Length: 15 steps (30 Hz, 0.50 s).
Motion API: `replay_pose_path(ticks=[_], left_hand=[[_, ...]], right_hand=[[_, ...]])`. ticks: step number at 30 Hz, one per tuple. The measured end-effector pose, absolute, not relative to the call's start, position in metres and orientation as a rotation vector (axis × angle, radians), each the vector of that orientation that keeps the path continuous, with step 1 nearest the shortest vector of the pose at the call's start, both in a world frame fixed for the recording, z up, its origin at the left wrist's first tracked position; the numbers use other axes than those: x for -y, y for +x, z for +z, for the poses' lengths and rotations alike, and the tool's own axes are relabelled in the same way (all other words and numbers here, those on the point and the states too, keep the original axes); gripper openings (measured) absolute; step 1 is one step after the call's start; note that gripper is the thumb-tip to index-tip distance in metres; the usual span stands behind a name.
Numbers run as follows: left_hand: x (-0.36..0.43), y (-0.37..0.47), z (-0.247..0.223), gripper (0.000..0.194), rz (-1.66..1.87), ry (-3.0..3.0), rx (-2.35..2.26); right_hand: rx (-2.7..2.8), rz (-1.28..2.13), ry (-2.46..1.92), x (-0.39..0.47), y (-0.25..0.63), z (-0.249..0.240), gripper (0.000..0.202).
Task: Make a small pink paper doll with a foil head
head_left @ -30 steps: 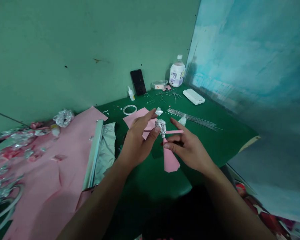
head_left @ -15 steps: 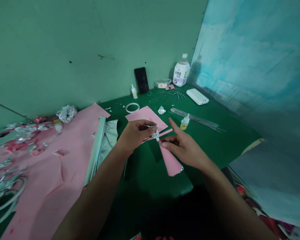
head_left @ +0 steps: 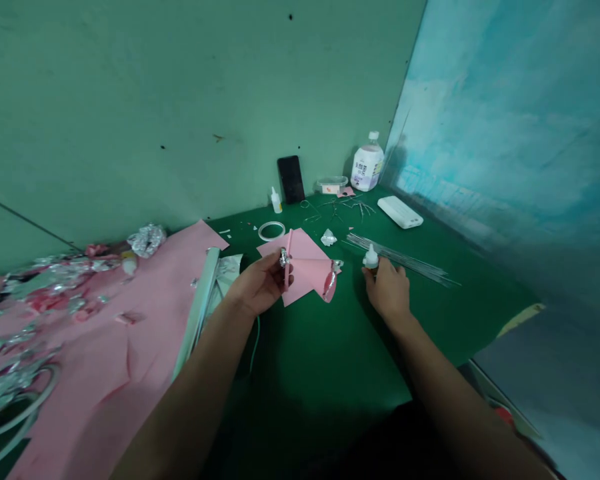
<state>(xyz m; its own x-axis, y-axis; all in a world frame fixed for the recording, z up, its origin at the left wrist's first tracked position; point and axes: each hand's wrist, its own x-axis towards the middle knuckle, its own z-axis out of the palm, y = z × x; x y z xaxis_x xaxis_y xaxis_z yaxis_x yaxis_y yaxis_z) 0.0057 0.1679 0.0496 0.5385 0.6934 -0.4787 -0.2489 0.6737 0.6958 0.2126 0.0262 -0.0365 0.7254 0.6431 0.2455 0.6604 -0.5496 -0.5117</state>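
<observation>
My left hand [head_left: 261, 283] pinches a small figure [head_left: 310, 269] of pink paper and foil at its foil-wrapped end. The figure's pink cone points right, with crumpled foil showing inside its wide mouth, and a thin pink strip crosses it near my fingers. Behind it a square pink sheet [head_left: 300, 293] lies on the green table. At the right, my right hand [head_left: 391, 290] is closed round a small glue bottle [head_left: 371, 257] with a white nozzle, held upright; its lower part is hidden by my fingers.
Beyond my hands are a tape roll [head_left: 271, 231], a crumpled foil piece [head_left: 329, 237], a bundle of wires [head_left: 415, 262], a second glue bottle [head_left: 276, 200], a phone [head_left: 291, 180], a white power bank [head_left: 400, 212] and a drink bottle [head_left: 367, 165]. A foil roll [head_left: 200, 300] and pink sheeting [head_left: 95, 360] lie left.
My right hand has let go of the pink paper figure, moved right and taken hold of the glue bottle. My left hand has turned the figure so its cone points right.
</observation>
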Motion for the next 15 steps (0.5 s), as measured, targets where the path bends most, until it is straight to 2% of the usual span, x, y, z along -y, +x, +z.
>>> replay_pose_path(ticks=[4,7,8,10,15], left_hand=[[-0.168,0.005,0.053,0.016,0.591,0.475,-0.798],[-0.167,0.004,0.057,0.014,0.594,0.373,-0.784],[-0.167,0.003,0.058,0.013,0.607,0.345,-0.783],[-0.169,0.001,0.059,0.014,0.654,0.302,-0.787],[-0.181,-0.007,0.059,0.022,0.800,0.222,-0.790]], right_hand=[[1.105,0.019,-2.093,-0.015,0.206,-0.026,0.035],[0.935,0.255,-1.624,-0.008,0.198,-0.003,0.043],[0.830,0.326,-1.482,-0.008,0.196,0.009,0.044],[0.713,0.390,-1.230,-0.012,0.195,0.040,0.031],[0.868,0.442,-0.879,-0.038,0.193,0.133,0.018]])
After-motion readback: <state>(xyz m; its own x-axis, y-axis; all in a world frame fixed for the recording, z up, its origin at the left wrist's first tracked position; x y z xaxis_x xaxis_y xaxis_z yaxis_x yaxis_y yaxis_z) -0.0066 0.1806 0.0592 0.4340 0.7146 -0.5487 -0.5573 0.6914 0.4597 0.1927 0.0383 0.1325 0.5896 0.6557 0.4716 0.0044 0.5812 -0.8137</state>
